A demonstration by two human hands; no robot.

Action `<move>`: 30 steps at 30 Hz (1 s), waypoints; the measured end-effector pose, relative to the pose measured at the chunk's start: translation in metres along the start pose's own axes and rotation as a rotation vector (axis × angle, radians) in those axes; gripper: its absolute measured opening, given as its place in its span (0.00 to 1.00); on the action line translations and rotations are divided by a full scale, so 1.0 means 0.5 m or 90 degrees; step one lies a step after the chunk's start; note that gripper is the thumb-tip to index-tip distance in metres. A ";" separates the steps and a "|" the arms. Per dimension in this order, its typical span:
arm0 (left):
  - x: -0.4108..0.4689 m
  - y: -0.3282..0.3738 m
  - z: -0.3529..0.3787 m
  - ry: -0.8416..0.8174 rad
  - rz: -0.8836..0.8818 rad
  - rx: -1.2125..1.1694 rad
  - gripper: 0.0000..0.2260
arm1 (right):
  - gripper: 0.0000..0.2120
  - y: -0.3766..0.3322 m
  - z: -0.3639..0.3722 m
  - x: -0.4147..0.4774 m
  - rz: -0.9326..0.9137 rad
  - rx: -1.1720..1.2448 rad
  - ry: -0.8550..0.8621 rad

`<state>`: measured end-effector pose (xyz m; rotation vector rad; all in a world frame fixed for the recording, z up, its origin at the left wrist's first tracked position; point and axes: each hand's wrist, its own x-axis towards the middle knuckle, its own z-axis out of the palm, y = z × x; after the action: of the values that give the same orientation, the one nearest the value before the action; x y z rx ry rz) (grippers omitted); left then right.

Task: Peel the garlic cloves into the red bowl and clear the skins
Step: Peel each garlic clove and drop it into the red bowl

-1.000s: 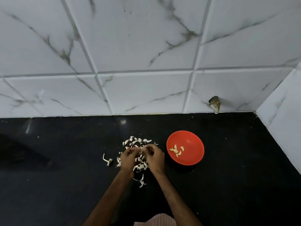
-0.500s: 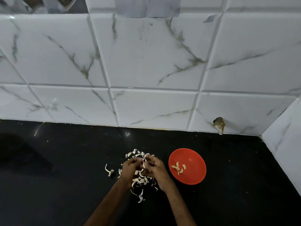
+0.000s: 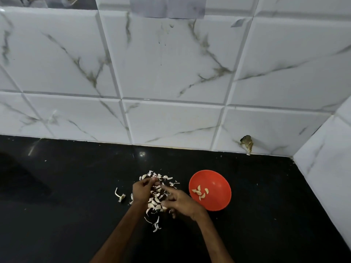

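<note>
Grip of left hand curled, pinching garlic piece; right hand loose, forefinger out over skins.

The bowl I'm working beside is a plain bright red all over, and the peeled cloves inside it look pale creamy yellow against that red. The skins scattered in front of me are off-white, some with a faint beige tinge. My counter is solid glossy black, dotted with a few tiny white specks. The wall tiles are white with thin grey-brown marble veins. A flat grey patch sits at the top, and a dull olive-brown blotch marks the bottom row.
</note>
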<state>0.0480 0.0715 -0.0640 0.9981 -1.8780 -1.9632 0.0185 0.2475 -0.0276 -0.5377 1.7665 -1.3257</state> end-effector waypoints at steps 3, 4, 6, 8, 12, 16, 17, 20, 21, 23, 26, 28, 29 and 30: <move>0.008 -0.011 -0.024 -0.035 0.096 0.214 0.13 | 0.21 0.024 -0.036 -0.011 0.019 -0.025 0.171; 0.006 -0.014 -0.028 -0.069 0.123 0.285 0.19 | 0.18 0.032 -0.051 -0.013 0.026 -0.034 0.243; -0.001 -0.025 -0.034 -0.132 0.158 0.403 0.26 | 0.12 0.048 -0.079 -0.016 0.051 -0.098 0.378; -0.003 -0.034 -0.040 -0.164 0.177 0.511 0.27 | 0.11 0.063 -0.096 -0.020 0.095 -0.181 0.449; 0.017 -0.032 -0.066 -0.095 0.186 0.573 0.18 | 0.15 0.073 -0.095 -0.027 0.122 -0.233 0.437; 0.074 -0.013 -0.088 -0.021 0.193 0.566 0.16 | 0.15 0.056 -0.060 -0.032 0.070 -0.251 0.477; 0.094 -0.008 -0.089 -0.022 0.194 0.577 0.16 | 0.14 0.046 -0.045 -0.030 0.048 -0.241 0.488; 0.139 0.006 -0.078 -0.047 0.167 0.606 0.15 | 0.12 0.021 0.009 -0.022 0.011 -0.207 0.443; 0.150 0.008 -0.075 -0.063 0.154 0.624 0.15 | 0.11 0.015 0.028 -0.018 0.008 -0.198 0.426; 0.168 0.007 -0.071 -0.104 0.135 0.654 0.15 | 0.11 0.002 0.057 -0.003 0.005 -0.176 0.408; 0.192 -0.008 -0.077 -0.112 0.125 0.614 0.11 | 0.10 -0.013 0.081 0.018 0.022 -0.168 0.390; 0.207 -0.012 -0.082 -0.109 0.100 0.535 0.09 | 0.10 -0.026 0.084 0.031 0.031 -0.174 0.390; 0.212 -0.014 -0.084 -0.111 0.100 0.494 0.09 | 0.09 -0.031 0.084 0.037 0.027 -0.174 0.395; 0.215 -0.012 -0.087 -0.112 0.105 0.452 0.08 | 0.08 -0.039 0.084 0.046 0.020 -0.174 0.400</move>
<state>-0.0025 -0.0270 -0.0992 0.7933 -2.7434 -1.3321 0.0373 0.1998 -0.0214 -0.2428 2.4821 -1.3251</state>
